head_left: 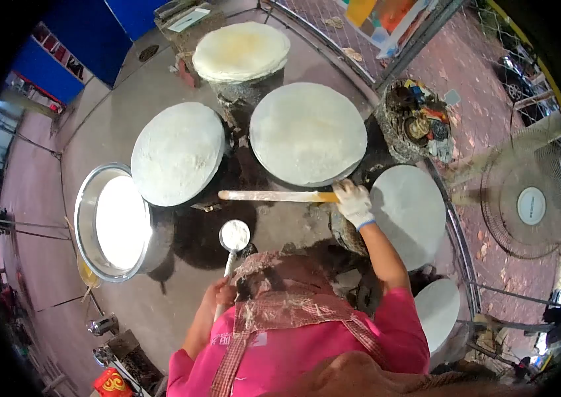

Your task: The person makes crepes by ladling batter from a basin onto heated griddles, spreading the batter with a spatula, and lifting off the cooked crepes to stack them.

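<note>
My left hand [223,291] is bare and closed round the handle of a ladle [234,235], whose round bowl holds white batter. My right hand [354,202], in a whitish glove, grips one end of a long flat wooden stick [274,196], which lies level across the front of my body. Just beyond the glove is a large round pale griddle [308,134]. A second round griddle [178,153] stands to its left, and a third [407,217] is right of my gloved hand. At the left, a big metal basin [84,228] contains white batter.
A stack of thin round sheets [241,51] stands at the back. A smaller pale disc [437,315] is at the lower right. Beyond the wire fence are a fan [531,206] and a car. A cluttered container [419,122] stands near the fence.
</note>
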`<state>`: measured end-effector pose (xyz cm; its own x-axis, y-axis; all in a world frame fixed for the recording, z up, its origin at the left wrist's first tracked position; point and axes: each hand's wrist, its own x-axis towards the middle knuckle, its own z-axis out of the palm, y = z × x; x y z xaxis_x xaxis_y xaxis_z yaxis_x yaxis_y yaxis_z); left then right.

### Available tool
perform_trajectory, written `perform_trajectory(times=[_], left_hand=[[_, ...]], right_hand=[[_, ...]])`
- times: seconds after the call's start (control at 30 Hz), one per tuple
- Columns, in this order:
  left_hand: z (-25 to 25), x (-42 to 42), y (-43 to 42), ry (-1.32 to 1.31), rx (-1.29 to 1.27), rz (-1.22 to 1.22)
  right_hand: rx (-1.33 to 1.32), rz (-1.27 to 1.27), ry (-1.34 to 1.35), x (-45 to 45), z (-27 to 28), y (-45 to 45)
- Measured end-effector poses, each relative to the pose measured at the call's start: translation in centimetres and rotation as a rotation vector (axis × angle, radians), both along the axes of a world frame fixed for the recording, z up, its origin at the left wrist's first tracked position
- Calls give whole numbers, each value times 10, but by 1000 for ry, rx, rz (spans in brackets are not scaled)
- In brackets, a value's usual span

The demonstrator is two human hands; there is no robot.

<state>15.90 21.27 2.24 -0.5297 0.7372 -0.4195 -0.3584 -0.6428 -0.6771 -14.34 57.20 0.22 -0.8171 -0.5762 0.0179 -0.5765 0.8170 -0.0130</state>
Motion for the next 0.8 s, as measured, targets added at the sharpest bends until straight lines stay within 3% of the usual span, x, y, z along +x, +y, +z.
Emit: perform_trajectory(times=[0.07, 0.1, 0.13, 0.23, 0.33, 0.6, 0.8], left_hand=[[-12, 15, 4, -23, -13, 61], [-7, 19, 7, -62, -103, 62], [-2, 23, 10, -104, -191, 65], [2, 34, 16, -35, -146, 140], [7, 37, 22, -84, -292, 163], [16, 28, 19, -124, -263, 200], [30, 9, 3, -142, -277, 164]], right_hand=[[126, 25, -73, -32, -6, -23], [83, 145, 32, -48, -13, -30], [156, 194, -41, -60, -18, -31], [353, 347, -232, -84, 4, -45], [284, 339, -183, -101, 3, -47], [-28, -78, -40, -150, 65, -47], [-169, -236, 247, -214, 91, -17]])
